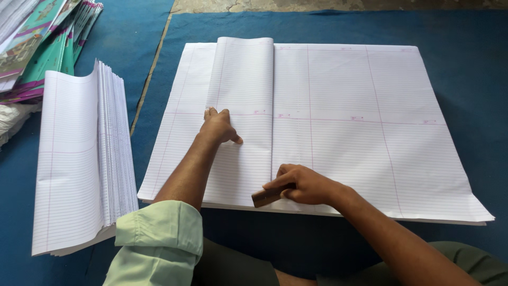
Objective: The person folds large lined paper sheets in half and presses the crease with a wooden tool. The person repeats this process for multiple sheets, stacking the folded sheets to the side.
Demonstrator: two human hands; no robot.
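Left hand: pressed flat on the folded-over panel of the sheet, fingers released and grasping nothing.
Right hand: near edge of the sheet, beside the fold line; fingers clenched around a small brown wooden block that touches the paper.
Large white ruled paper sheet: spread on the blue floor mat, its left part folded over towards the middle.
Stack of folded white ruled paper: left, apart from the sheet.
Pile of teal and purple printed covers: far left corner.
Sleeve: pale green, rolled, left arm.
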